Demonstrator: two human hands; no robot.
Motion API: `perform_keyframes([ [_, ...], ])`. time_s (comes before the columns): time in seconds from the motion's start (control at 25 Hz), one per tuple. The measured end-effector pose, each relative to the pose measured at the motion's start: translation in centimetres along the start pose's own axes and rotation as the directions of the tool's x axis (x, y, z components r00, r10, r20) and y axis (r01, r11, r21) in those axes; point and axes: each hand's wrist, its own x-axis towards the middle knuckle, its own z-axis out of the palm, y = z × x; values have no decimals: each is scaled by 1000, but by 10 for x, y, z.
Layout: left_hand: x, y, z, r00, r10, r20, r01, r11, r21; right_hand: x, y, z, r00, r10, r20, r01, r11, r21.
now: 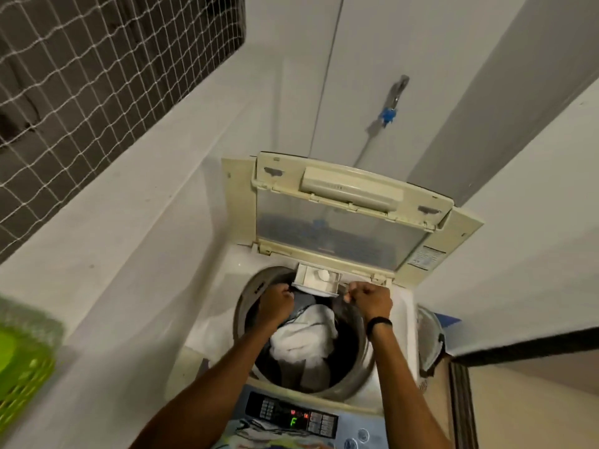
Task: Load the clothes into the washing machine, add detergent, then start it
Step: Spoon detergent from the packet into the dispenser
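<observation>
The top-loading washing machine (pixel 389 367) stands with its lid (pixel 340 222) raised. White and grey clothes (pixel 304 338) lie in the drum. The white detergent drawer (pixel 316 280) is pulled out over the drum's far rim. My left hand (pixel 275 304) is curled at the drawer's front left corner. My right hand (pixel 371 299), with a black band on its wrist, is curled at the front right corner. Both seem to grip the drawer's front edge. The control panel (pixel 291 416) near me is lit and shows a green F.
A green plastic basket (pixel 22 367) sits on the ledge at the left. A tap with a blue fitting (pixel 387 115) and its hose are on the wall behind the machine. A round pale container (pixel 429 341) stands to the machine's right. A netted window is at the upper left.
</observation>
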Motion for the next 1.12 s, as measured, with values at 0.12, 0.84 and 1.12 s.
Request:
perform_keyframes([
  [0.12, 25, 1, 26, 998, 0, 61, -8, 991, 136, -8, 12, 31, 976, -216, -6, 210, 955, -210],
  [0.84, 35, -16, 32, 987, 26, 159, -78, 942, 326, -42, 63, 61, 876, -465, -129, 427, 871, -242],
  [1.12, -2, 2, -3, 998, 46, 40, -52, 987, 149, -64, -3, 31, 980, 175, 96, -191, 683, 705],
])
